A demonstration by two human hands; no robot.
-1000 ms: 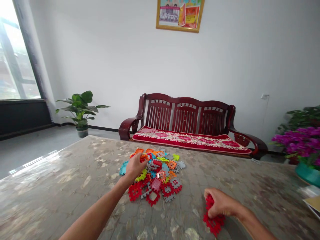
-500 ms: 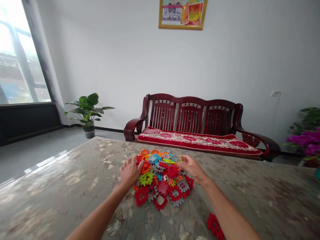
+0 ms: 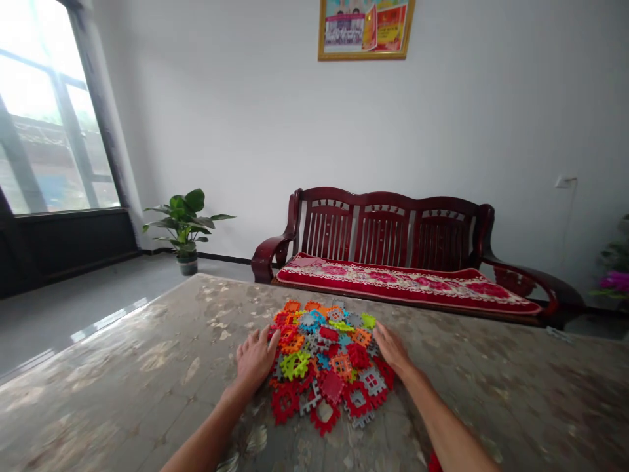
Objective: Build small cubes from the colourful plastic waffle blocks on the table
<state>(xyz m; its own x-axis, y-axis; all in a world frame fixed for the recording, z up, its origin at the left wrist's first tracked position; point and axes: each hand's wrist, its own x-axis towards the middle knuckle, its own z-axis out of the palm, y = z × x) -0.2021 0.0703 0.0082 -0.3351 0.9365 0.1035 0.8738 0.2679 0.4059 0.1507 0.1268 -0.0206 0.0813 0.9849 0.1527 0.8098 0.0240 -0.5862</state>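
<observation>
A heap of flat plastic interlocking tiles [image 3: 328, 357] in red, grey, orange, blue and green lies on the marbled table [image 3: 122, 387]. My left hand [image 3: 255, 357] rests flat against the heap's left side, fingers stretched out. My right hand [image 3: 392, 347] lies against the heap's right side, fingers extended too. Neither hand holds a tile. A bit of red tile [image 3: 433, 461] shows at the bottom edge beside my right forearm.
Behind the table stands a dark red wooden bench [image 3: 393, 246] with a red patterned cushion. A potted green plant [image 3: 187, 226] sits on the floor by the window. Purple flowers [image 3: 614, 282] show at the far right. A framed picture [image 3: 366, 29] hangs on the wall.
My right hand let go of the red tiles near the front edge and came to the heap's right side. My left hand slid back along the left side. The view shifted right.
</observation>
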